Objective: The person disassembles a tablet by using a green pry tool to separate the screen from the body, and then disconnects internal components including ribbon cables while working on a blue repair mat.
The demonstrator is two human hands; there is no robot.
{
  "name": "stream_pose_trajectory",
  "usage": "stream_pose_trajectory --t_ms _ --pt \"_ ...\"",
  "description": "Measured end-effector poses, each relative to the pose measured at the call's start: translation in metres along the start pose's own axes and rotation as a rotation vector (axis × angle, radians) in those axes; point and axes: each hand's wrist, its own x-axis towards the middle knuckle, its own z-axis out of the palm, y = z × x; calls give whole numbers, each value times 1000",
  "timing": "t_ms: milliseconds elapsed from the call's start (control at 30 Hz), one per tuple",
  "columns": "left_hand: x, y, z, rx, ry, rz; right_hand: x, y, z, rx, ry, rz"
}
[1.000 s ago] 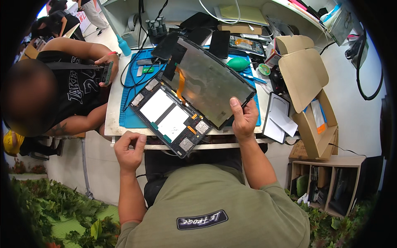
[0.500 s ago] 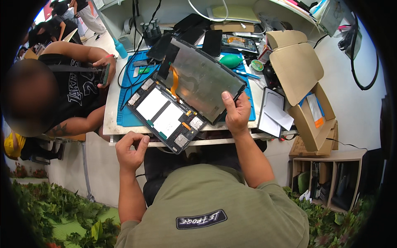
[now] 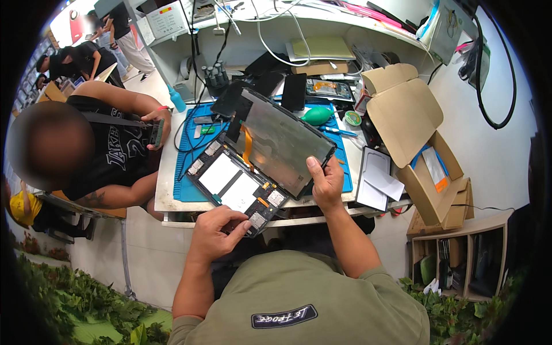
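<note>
An opened tablet lies across the front edge of the bench. Its body (image 3: 225,173) shows two white battery cells and tilts toward me over the edge. The tablet's screen panel (image 3: 282,142) stands raised at an angle behind it, grey inner side showing, and an orange ribbon cable (image 3: 248,146) runs between the two. My right hand (image 3: 326,185) is closed on the panel's lower right corner, thumb on the inner face. My left hand (image 3: 218,233) is at the body's near edge, thumb and bent forefinger closed over it; the other fingertips are hidden.
Under the tablet is a blue work mat (image 3: 187,183). A green air blower (image 3: 317,115), a blue-handled tool (image 3: 338,131) and several dark panels sit behind. An open cardboard box (image 3: 430,172) stands on the right. At left a person holds a phone (image 3: 157,133).
My left hand has moved right, from beside the tablet onto the body's near edge. The right hand keeps its hold on the screen panel. The whole view has shifted slightly.
</note>
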Motion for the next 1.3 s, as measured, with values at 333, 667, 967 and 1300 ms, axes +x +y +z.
stream_pose_trajectory --t_ms 333,667,967,1300 --pt "-1 -20 -41 144 222 -194 2 -4 -1 7 -6 -10" --pt "-29 -38 -4 -720 -16 -783 6 1 -5 68 -33 10" --pt "-34 -26 41 -994 199 -671 25 -6 -19 77 -125 118" --pt "-29 1 80 -1101 205 -617 62 -10 -21 141 -308 286"
